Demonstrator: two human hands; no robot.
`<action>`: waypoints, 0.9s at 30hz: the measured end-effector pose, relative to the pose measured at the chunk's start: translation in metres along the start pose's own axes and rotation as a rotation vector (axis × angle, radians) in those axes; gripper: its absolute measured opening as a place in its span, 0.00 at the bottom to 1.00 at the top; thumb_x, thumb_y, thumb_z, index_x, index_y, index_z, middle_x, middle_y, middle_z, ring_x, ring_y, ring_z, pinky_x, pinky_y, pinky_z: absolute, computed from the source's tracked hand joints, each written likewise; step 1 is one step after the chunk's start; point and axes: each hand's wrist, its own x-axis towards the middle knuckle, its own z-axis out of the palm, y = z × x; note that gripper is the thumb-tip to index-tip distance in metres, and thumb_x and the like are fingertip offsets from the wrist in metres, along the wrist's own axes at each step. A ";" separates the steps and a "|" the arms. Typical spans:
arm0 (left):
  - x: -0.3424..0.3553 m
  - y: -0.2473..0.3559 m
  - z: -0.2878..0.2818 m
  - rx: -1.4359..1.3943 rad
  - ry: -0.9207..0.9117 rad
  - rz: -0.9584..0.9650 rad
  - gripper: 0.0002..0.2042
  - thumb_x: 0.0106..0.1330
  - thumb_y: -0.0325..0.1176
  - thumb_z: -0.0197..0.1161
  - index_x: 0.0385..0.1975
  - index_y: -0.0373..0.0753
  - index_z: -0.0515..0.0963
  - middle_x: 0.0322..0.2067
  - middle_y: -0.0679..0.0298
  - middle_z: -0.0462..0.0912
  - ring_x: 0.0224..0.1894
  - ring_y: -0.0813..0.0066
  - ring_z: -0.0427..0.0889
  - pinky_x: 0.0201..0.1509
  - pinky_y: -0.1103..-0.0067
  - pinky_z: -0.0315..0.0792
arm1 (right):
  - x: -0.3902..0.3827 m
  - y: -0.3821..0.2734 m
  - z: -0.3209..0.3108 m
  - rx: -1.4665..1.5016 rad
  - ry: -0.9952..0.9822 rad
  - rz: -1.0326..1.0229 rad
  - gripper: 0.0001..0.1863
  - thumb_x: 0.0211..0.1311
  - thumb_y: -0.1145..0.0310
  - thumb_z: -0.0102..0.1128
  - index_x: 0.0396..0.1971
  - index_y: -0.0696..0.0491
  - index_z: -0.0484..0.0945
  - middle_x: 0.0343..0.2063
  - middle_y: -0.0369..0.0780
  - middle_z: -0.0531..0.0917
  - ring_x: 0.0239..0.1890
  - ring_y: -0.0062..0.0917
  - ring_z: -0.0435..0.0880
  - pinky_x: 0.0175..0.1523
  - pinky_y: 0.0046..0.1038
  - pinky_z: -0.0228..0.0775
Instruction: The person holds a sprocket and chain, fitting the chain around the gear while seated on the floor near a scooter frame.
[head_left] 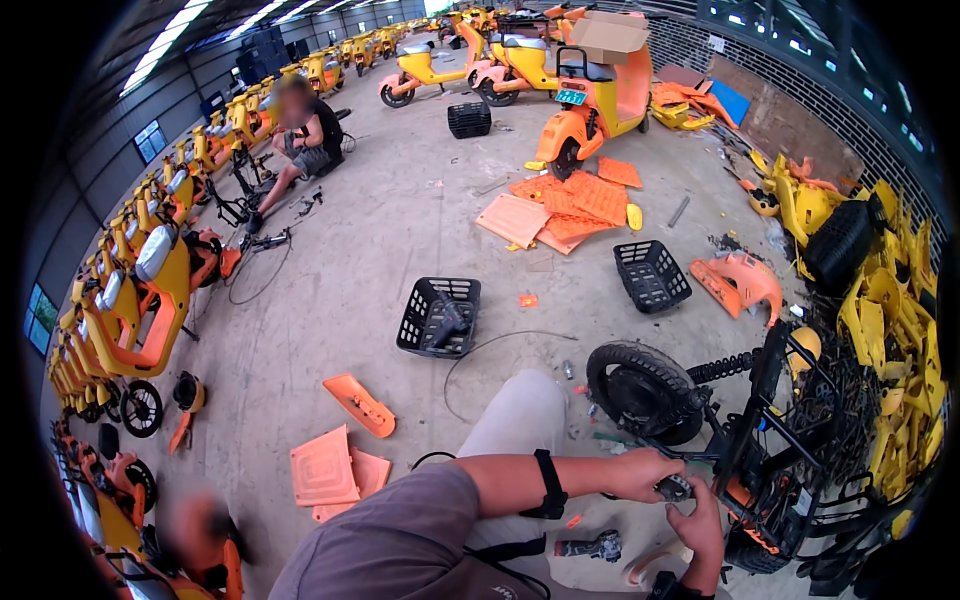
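My left hand (642, 474) and my right hand (702, 522) are close together at the lower right, both closed on a small dark grey part (674, 488). It looks rounded and metallic; its exact kind cannot be made out, and fingers cover its edges. Just beyond my hands lies a stripped black scooter frame (765, 390), with a wheel (645, 392) and a coil-spring shock absorber (725, 366) attached. A cordless power tool (592, 546) rests on the floor below my left forearm, beside my leg.
Ahead stand two black baskets (402, 335) (652, 277), the nearer holding a dark power tool. Orange panels (325, 466) lie at left, more (575, 205) ahead. Yellow body parts (880, 330) are heaped at right. Scooters (140, 310) line the left; another person (310, 135) sits there.
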 end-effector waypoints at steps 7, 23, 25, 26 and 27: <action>0.019 -0.002 0.004 -0.083 0.039 0.015 0.22 0.51 0.33 0.72 0.47 0.42 0.73 0.32 0.55 0.82 0.38 0.48 0.82 0.40 0.59 0.73 | 0.010 0.006 -0.005 -0.049 0.048 0.090 0.28 0.42 0.73 0.77 0.45 0.56 0.72 0.39 0.47 0.83 0.43 0.40 0.84 0.50 0.35 0.74; 0.028 -0.002 0.002 -0.367 0.205 -0.098 0.28 0.51 0.32 0.80 0.51 0.36 0.76 0.49 0.59 0.81 0.53 0.71 0.80 0.58 0.75 0.73 | 0.010 -0.013 -0.030 0.230 0.217 0.116 0.26 0.49 0.73 0.77 0.48 0.55 0.75 0.39 0.41 0.85 0.43 0.27 0.84 0.50 0.29 0.75; 0.025 -0.012 0.003 -0.437 0.200 -0.107 0.28 0.50 0.30 0.81 0.51 0.36 0.75 0.50 0.59 0.79 0.54 0.72 0.78 0.60 0.75 0.71 | 0.014 -0.020 -0.030 0.222 0.205 0.103 0.25 0.50 0.73 0.76 0.48 0.56 0.74 0.40 0.42 0.84 0.43 0.27 0.84 0.50 0.28 0.75; 0.026 -0.014 0.001 -0.422 0.179 -0.108 0.28 0.51 0.29 0.81 0.52 0.36 0.75 0.50 0.60 0.79 0.54 0.73 0.78 0.60 0.75 0.71 | 0.015 -0.021 -0.030 0.237 0.196 0.118 0.25 0.50 0.72 0.76 0.49 0.55 0.75 0.41 0.43 0.84 0.44 0.29 0.84 0.51 0.29 0.75; 0.029 -0.013 -0.001 -0.400 0.161 -0.099 0.28 0.51 0.28 0.80 0.52 0.36 0.75 0.50 0.60 0.79 0.54 0.73 0.78 0.60 0.75 0.71 | 0.015 -0.021 -0.032 0.249 0.193 0.123 0.25 0.51 0.71 0.75 0.49 0.55 0.75 0.42 0.43 0.84 0.45 0.32 0.84 0.51 0.30 0.74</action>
